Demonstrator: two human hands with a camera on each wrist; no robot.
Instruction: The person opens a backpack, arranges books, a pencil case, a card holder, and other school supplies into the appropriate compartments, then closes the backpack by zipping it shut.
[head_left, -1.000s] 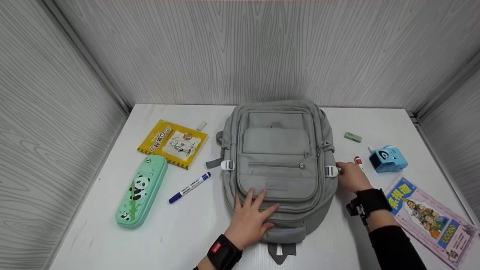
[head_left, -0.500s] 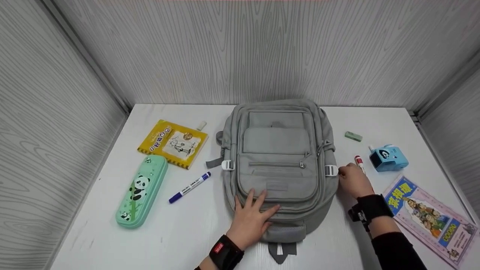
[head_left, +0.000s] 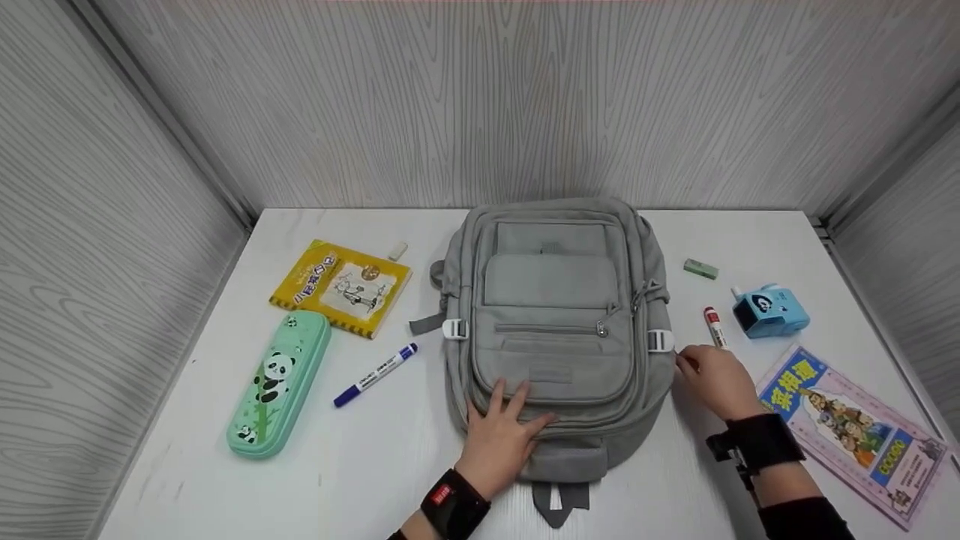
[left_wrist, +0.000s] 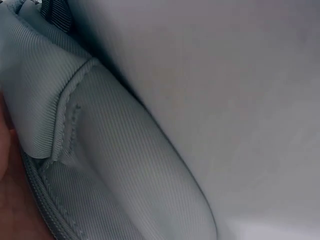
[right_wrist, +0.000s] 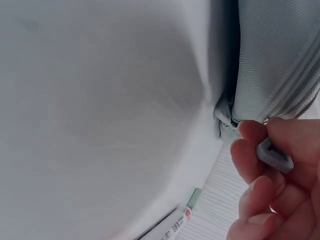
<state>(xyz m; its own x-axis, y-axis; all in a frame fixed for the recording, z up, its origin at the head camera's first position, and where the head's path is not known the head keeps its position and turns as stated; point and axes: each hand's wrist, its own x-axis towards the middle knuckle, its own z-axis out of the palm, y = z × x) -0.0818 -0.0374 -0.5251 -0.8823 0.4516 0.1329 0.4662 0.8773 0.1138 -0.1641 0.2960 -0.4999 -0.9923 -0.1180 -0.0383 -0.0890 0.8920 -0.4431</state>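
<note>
Backpack (head_left: 553, 281) lies partly under the left hand (head_left: 499, 446), fingers spread (right hand (head_left: 718, 384) pinches a grey tab (right_wrist: 275, 159) beside it).

The backpack (head_left: 551, 281) in the middle

The backpack lies on the table (head_left: 375, 465), my left hand (head_left: 496, 448) on it. Left of it are a marker (head_left: 375, 375), a pencil case (head_left: 289, 405) and, behind this case, a book (head_left: 349, 289). Right of it are another marker (head_left: 715, 327), a sharpener (head_left: 772, 311) and, in front of the sharpener, a booklet (head_left: 855, 435).
</note>
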